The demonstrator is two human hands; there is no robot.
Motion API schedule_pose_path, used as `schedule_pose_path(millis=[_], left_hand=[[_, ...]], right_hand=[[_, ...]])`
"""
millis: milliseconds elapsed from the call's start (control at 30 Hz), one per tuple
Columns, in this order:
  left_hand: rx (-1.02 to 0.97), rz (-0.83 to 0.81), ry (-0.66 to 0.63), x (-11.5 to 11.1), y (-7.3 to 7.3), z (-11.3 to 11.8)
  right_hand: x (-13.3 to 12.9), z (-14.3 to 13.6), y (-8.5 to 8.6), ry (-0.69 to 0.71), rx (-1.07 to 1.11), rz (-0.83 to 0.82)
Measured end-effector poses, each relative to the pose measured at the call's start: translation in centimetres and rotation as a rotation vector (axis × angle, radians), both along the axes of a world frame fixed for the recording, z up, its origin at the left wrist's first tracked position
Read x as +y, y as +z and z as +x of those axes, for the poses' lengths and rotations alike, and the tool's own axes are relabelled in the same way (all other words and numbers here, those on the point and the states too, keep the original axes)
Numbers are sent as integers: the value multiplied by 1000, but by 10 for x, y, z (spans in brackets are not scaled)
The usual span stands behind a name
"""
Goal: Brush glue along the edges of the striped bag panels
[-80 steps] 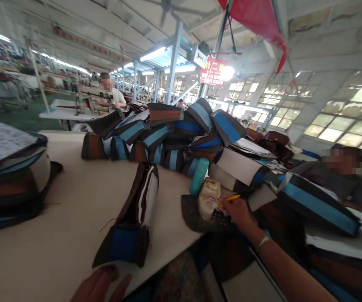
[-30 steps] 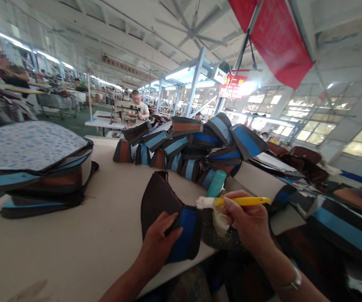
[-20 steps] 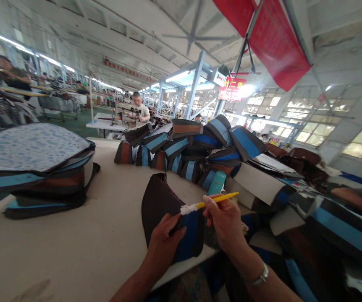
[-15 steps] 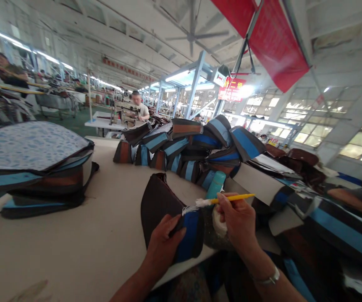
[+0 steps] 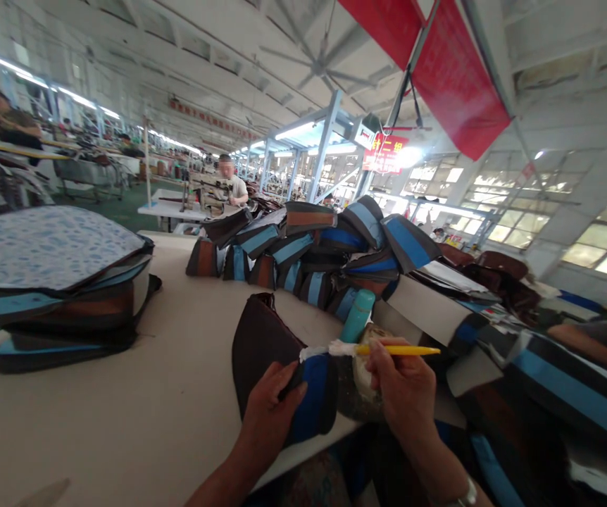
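My left hand (image 5: 269, 408) grips a dark curved fabric piece (image 5: 261, 345) with a blue band, thumb and fingers closed on its edge. White paste shows along the upper edge of the blue part. In my right hand (image 5: 406, 384) is a yellow brush (image 5: 401, 350), held between thumb and fingers. Its white-coated tip points left, just right of the pasted edge; whether it touches is unclear. Behind my right hand stands a pale, paste-smeared container (image 5: 365, 373), partly covered by the hand. A teal bottle (image 5: 359, 315) leans close behind it.
Striped fabric pieces (image 5: 303, 246) are heaped across the back of the pale table (image 5: 124, 422). A stack with a blue-patterned top (image 5: 50, 246) lies at left. More striped pieces (image 5: 572, 373) and another person's arm (image 5: 593, 352) are at right. A person sits at a machine beyond.
The brush has moved slightly down and now lies more level. White paste along the blue part's upper edge looks broader. The whole view has shifted slightly.
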State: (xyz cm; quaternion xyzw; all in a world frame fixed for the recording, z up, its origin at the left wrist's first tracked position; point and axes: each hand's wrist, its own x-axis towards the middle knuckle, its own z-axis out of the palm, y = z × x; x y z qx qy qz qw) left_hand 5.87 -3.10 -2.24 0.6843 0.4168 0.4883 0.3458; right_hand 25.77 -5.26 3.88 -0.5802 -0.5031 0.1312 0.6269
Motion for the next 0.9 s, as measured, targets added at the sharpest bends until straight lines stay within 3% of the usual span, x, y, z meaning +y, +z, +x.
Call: schedule_pose_path(millis=[100, 167, 333, 433, 600, 667, 767, 900], left_hand=[[25, 48, 29, 0, -5, 1], [67, 165, 71, 1, -10, -1], [347, 723, 243, 3, -16, -7], [519, 917, 301, 2, -12, -5], [628, 933, 315, 0, -9, -4], [644, 929, 311, 0, -10, -5], [663, 932, 313, 1, -14, -4], [675, 926, 295, -2, -15, 1]], right_hand=[[-1, -4, -5, 74, -24, 2], [0, -2, -6, 40, -92, -14], [-6, 1, 17, -11, -42, 29], [-12, -9, 30, 52, -112, 90], [-8, -15, 26, 234, -560, 144], [-4, -11, 24, 233, -701, 189], [-1, -9, 26, 195, -692, 226], [2, -16, 31, 318, -807, 216]])
